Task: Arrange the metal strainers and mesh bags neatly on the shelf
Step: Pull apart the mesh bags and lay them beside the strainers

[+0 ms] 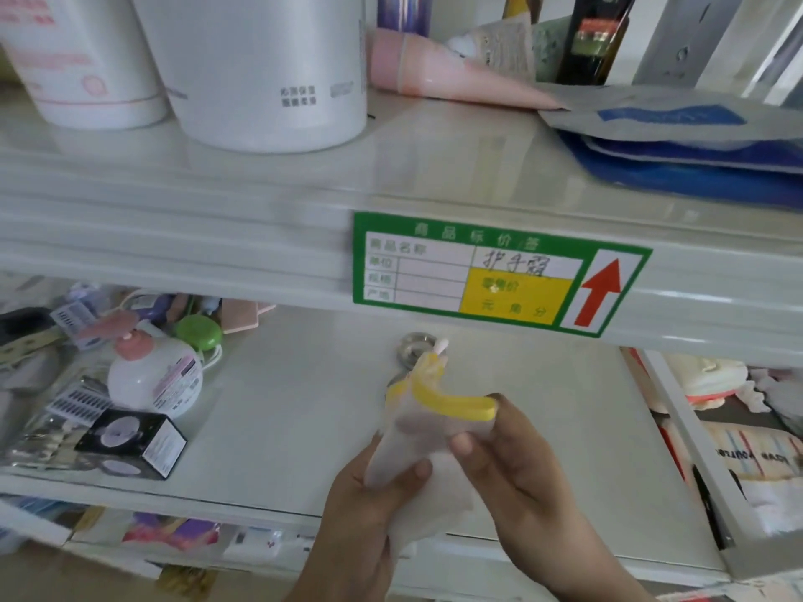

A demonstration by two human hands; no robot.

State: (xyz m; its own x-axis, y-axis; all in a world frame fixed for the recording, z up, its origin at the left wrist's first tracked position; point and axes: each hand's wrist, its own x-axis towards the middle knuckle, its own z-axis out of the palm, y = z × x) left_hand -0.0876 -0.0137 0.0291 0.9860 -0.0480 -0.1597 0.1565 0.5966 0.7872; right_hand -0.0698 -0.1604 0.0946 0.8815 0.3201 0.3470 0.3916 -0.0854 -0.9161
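Observation:
Both my hands hold a white mesh bag (pixel 419 445) with a yellow plastic rim (pixel 452 404) over the front of the middle shelf (pixel 304 406). My left hand (pixel 369 506) pinches the bag's lower cloth between thumb and fingers. My right hand (pixel 508 462) grips the bag just under the yellow rim. A small round metal strainer (pixel 415 347) lies on the shelf behind the bag, partly hidden by the bag's top.
At the shelf's left lie a white pump bottle (pixel 152 380), a black box (pixel 134 443), a green round case (pixel 200 334) and packets. The upper shelf carries white tubs (pixel 260 67) and blue pouches (pixel 695 145). A green price label (pixel 499 273) sits on its edge.

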